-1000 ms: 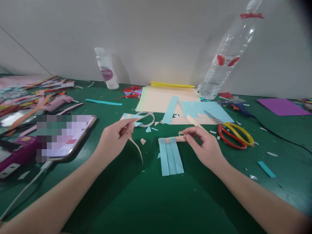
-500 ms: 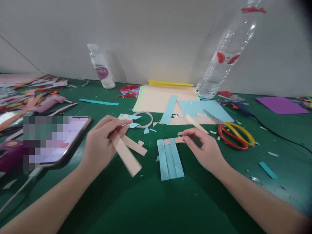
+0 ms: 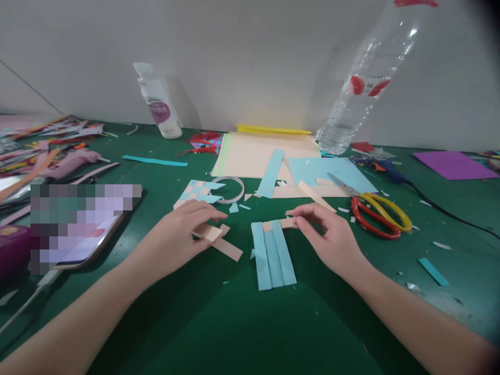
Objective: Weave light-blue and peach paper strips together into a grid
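Three light blue paper strips (image 3: 272, 254) lie side by side on the green table, crossed near the top by a peach strip (image 3: 282, 224). My right hand (image 3: 330, 237) pinches the right end of that peach strip. My left hand (image 3: 179, 237) rests low over two loose peach strips (image 3: 222, 242) that lie crossed on the table, its fingers bent and touching the upper one. A small woven blue-and-peach patch (image 3: 197, 191) sits just beyond my left hand.
Red-and-yellow scissors (image 3: 375, 213) lie right of my right hand. Behind are peach and blue paper sheets (image 3: 265, 159), a tape ring (image 3: 228, 188), a clear plastic bottle (image 3: 361, 83) and a glue bottle (image 3: 156, 104). A phone (image 3: 84, 226) and craft clutter fill the left side.
My left hand brought the peach strips down from the air and set them on the table beside the blue strips. My right hand has stayed put on the peach crosspiece.
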`<move>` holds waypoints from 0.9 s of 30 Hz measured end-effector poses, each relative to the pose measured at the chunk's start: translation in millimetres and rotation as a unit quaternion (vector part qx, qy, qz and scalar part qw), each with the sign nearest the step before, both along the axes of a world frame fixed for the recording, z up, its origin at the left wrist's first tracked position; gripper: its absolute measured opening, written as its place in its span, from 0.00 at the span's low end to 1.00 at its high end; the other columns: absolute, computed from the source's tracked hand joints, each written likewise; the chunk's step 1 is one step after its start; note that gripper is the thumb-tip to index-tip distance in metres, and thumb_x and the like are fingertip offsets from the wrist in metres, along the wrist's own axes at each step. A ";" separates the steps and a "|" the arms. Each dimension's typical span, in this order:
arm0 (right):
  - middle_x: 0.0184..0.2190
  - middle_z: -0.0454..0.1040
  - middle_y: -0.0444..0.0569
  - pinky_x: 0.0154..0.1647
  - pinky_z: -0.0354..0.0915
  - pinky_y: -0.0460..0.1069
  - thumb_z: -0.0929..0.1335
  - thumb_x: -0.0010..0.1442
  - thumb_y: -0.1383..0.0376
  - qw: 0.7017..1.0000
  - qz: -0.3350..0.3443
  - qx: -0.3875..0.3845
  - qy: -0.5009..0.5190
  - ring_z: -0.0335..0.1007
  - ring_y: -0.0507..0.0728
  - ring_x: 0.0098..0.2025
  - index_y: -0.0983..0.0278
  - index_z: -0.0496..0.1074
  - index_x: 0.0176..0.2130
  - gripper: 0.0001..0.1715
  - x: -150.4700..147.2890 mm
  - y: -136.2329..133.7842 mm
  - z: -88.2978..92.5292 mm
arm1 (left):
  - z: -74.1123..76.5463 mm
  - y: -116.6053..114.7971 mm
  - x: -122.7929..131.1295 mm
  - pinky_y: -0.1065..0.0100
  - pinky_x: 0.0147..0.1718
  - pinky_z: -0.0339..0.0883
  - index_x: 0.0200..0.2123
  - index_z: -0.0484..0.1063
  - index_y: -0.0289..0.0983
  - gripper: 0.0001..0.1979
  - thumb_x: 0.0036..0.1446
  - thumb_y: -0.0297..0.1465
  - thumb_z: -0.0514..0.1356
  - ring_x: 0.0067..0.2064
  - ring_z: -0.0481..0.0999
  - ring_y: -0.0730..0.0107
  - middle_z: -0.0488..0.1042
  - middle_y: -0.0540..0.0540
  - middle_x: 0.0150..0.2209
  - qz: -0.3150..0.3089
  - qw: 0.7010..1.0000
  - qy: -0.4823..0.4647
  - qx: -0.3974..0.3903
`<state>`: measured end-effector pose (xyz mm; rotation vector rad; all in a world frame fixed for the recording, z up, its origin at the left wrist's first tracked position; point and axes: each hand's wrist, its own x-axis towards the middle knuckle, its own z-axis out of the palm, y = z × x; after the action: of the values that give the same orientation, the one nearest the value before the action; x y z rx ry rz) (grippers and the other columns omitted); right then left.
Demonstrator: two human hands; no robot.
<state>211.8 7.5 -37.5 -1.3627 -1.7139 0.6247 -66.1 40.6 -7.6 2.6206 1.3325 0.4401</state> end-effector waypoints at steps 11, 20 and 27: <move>0.37 0.75 0.48 0.37 0.69 0.51 0.63 0.60 0.63 1.000 0.004 -0.002 0.002 0.72 0.55 0.38 0.62 0.71 0.38 0.09 -0.4 -0.7 -0.6 | 8.1 0.9 -4.6 0.69 0.30 0.66 0.45 0.71 0.44 0.17 0.53 0.42 0.60 0.35 0.71 0.69 0.71 0.48 0.45 -0.030 0.995 0.001 -0.093; 0.37 0.75 0.47 0.38 0.69 0.51 0.63 0.60 0.63 1.000 0.003 -0.001 0.005 0.72 0.54 0.38 0.62 0.71 0.38 0.09 -0.5 0.1 -0.2 | 5.8 2.8 -6.9 0.64 0.39 0.65 0.43 0.72 0.47 0.15 0.50 0.40 0.62 0.43 0.73 0.63 0.75 0.52 0.42 -0.032 0.994 0.027 -0.097; 0.37 0.75 0.47 0.38 0.69 0.51 0.63 0.60 0.63 1.000 0.000 -0.001 0.009 0.72 0.54 0.38 0.62 0.71 0.38 0.08 -0.3 -0.4 -0.3 | 3.7 3.3 -6.3 0.66 0.36 0.63 0.41 0.73 0.48 0.11 0.53 0.35 0.58 0.41 0.74 0.65 0.76 0.54 0.40 -0.014 0.997 0.041 -0.070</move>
<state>211.5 7.1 -37.8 -1.3541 -1.6990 0.6360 -72.3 43.9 -3.9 2.5630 1.2991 0.2279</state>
